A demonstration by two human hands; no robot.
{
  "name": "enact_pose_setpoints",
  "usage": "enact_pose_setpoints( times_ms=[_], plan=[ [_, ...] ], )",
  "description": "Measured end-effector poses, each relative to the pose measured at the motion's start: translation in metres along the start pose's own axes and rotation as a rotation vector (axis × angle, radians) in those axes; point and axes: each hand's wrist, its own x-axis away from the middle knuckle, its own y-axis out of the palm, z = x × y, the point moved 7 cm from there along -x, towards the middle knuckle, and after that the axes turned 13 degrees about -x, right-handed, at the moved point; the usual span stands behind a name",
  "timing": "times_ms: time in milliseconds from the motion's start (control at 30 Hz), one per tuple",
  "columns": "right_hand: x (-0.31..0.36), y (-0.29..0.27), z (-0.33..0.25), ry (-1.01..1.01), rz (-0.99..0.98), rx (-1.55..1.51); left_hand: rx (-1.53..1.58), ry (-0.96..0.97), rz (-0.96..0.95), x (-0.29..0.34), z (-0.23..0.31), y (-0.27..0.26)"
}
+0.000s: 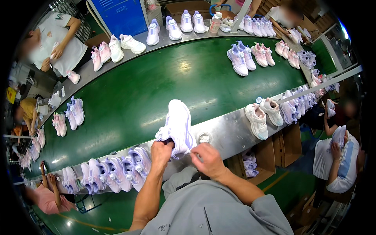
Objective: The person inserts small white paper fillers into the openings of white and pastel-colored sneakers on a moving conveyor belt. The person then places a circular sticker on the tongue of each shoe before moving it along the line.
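I find the left hand closed on the collar of a white-and-lavender sneaker, my landmark, its toe pointing away. The right hand is at its heel, fingers curled; I cannot tell whether they close on anything. Risk, in my judgement: the one-sided collar hold could let the sneaker twist loose; a wide right-hand sweep could upset the small round dish just right of it. Under the dish runs a scuffed steel ledge. Left of the sneaker, lavender sneakers crowd that ledge. Beyond it lie a glossy green belt and, farthest, a blue cabinet.
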Motion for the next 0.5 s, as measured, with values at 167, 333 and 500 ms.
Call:
enact_pose_setpoints(
  times_ms=[167, 333, 500],
  plan=[
    [-0.036, -0.025, 0.016, 0.282, -0.005, -0.193, -0.189, 0.13, -0.091, 0.013, 0.022, -0.006],
    [-0.047, -0.024, 0.018, 0.157, -0.08, -0.119, -0.084, 0.123, -0.105, 0.017, 0.018, -0.003],
    [-0.018, -0.017, 0.017, 0.208, -0.08, -0.097, 0.128, -0.151, -0.181, 0.019, 0.026, -0.003]
  ],
)
